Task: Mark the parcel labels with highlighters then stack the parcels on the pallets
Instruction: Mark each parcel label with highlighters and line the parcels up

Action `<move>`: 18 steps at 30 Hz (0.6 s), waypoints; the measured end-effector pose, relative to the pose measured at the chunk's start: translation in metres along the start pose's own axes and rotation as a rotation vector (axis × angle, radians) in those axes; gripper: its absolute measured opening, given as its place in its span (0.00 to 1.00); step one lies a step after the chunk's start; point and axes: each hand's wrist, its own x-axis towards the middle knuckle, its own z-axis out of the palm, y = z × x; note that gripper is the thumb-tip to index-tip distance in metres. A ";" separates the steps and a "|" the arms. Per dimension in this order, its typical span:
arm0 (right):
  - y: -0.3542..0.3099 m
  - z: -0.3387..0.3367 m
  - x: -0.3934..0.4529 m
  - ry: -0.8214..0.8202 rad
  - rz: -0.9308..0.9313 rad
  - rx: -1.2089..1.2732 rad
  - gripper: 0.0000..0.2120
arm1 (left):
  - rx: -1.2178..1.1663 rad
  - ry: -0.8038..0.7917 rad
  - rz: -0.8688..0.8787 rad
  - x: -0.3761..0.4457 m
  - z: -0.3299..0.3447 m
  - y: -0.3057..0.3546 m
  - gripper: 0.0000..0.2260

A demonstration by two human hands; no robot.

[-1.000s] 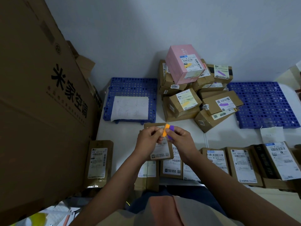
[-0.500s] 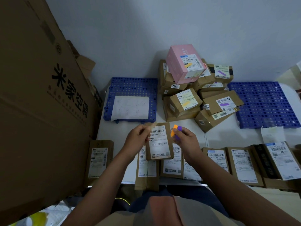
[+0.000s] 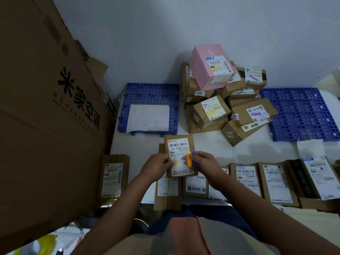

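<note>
Item in hand: one small brown parcel (image 3: 179,155), flat face up, white label (image 3: 178,153) with barcode facing the camera, held above the near row of parcels; left hand (image 3: 157,167) grips its left edge, fingers curled round it, thumb on the label; right hand (image 3: 203,163) curled round two highlighters together, an orange highlighter (image 3: 189,159) and a purple highlighter (image 3: 194,160), the orange one lying against the lower part of the label beside a faint yellow streak; whether the tip touches the paper cannot be told. Near row (image 3: 257,179): flat brown parcels laid label-up side by side along the white table (image 3: 257,151) edge, running off to the right; one further flat parcel (image 3: 113,178) stands apart at the left, against a large cardboard carton (image 3: 46,107) with black printed characters. Far side: left blue pallet (image 3: 149,96) bearing a white sheet of paper (image 3: 148,118); right blue pallet (image 3: 301,113); between them, a loose heap of brown parcels (image 3: 230,111), several labels streaked yellow or purple, topped by a tilted pink box (image 3: 209,67); a small white slip (image 3: 310,148) lies just before the right pallet.
</note>
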 end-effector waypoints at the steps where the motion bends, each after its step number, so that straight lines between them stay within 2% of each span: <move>1: 0.001 0.002 0.000 -0.029 0.009 -0.028 0.09 | 0.000 0.002 0.001 0.001 0.001 -0.001 0.07; 7: 0.010 0.007 0.008 -0.075 0.028 -0.261 0.11 | 0.033 -0.003 -0.022 0.004 0.003 -0.003 0.08; 14: 0.001 0.006 0.001 -0.110 -0.005 -0.326 0.10 | 0.111 0.035 -0.122 0.007 0.002 -0.008 0.12; 16: -0.004 0.002 0.000 -0.057 -0.056 -0.293 0.09 | 0.076 0.086 -0.158 0.007 -0.003 -0.013 0.11; 18: -0.007 -0.004 0.003 0.106 -0.154 -0.235 0.08 | 0.023 0.171 -0.185 0.009 -0.007 -0.022 0.08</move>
